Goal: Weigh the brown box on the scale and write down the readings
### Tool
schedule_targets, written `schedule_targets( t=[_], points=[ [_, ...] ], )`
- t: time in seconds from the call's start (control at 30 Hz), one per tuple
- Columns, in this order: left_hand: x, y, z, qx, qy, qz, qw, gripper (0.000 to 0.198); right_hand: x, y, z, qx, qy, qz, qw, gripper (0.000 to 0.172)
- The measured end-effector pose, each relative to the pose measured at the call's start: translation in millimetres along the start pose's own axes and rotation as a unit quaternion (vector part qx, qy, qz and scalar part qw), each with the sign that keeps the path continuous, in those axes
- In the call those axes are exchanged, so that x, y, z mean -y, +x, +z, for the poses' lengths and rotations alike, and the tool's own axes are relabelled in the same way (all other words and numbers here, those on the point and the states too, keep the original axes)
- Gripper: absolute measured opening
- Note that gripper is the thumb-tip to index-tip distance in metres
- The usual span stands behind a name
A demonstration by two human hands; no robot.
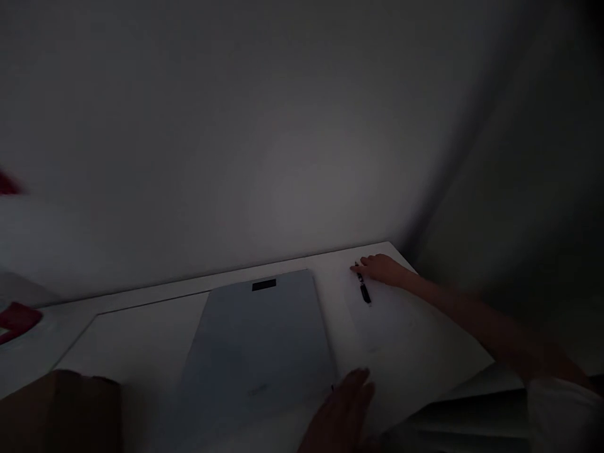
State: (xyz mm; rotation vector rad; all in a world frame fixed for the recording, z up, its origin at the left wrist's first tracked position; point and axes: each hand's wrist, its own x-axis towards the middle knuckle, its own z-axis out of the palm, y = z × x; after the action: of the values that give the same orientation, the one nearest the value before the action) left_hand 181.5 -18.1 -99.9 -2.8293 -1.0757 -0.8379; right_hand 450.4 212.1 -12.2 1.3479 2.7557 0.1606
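Note:
The room is dim. My right hand [383, 269] reaches to the far right corner of the white table [415, 340]. Its fingertips are bunched on the upper end of a black pen [364, 290], which lies on the tabletop. My left hand [343, 409] is low in the middle of the view, fingers stretched out and resting by the near right corner of a grey-blue board [257, 340]. The board lies flat and has a black clip [263, 285] at its far edge. A white sleeve [561, 409] covers my right upper arm.
A plain wall [264, 126] rises right behind the table's far edge. A brown shape [61, 409] sits at the near left. Red things show at the left edge [19, 318]. A white sheet [136, 333] lies under the board's left side.

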Motion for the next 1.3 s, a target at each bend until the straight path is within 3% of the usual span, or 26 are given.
schedule_targets(
  t=[0.07,0.17,0.3,0.43,0.57,0.7,0.8,1.03,1.3],
  points=[
    [-8,19,20.9,-0.036,0.059,0.070,0.995,0.055,3,7,5,0.005,-0.002,-0.024,1.000,0.030],
    [-15,36,48.4,-0.052,0.114,0.062,0.990,0.064,3,16,7,-0.016,0.024,-0.020,0.999,0.020],
    [-16,33,66.6,-0.029,0.101,0.097,0.990,0.079,10,20,8,-0.123,0.110,0.056,0.985,0.011],
    [-17,28,69.0,-0.065,0.120,0.071,0.988,0.072,32,31,20,-0.245,0.232,0.151,0.929,0.024],
    [-18,30,71.3,-0.094,0.127,0.021,0.987,0.065,45,48,38,-0.304,0.348,0.215,0.860,0.026],
    [-19,32,74.2,-0.139,0.107,0.000,0.985,0.061,46,53,50,-0.315,0.439,0.231,0.809,0.028],
    [-19,33,74.3,-0.154,0.087,-0.004,0.984,0.061,46,52,54,-0.314,0.475,0.225,0.791,0.031],
    [-22,31,72.9,-0.160,0.031,-0.024,0.986,0.066,46,54,60,-0.303,0.514,0.209,0.775,0.027],
    [-23,32,61.2,-0.116,0.074,-0.013,0.990,0.057,46,54,59,-0.295,0.521,0.211,0.773,0.025]
  ],
)
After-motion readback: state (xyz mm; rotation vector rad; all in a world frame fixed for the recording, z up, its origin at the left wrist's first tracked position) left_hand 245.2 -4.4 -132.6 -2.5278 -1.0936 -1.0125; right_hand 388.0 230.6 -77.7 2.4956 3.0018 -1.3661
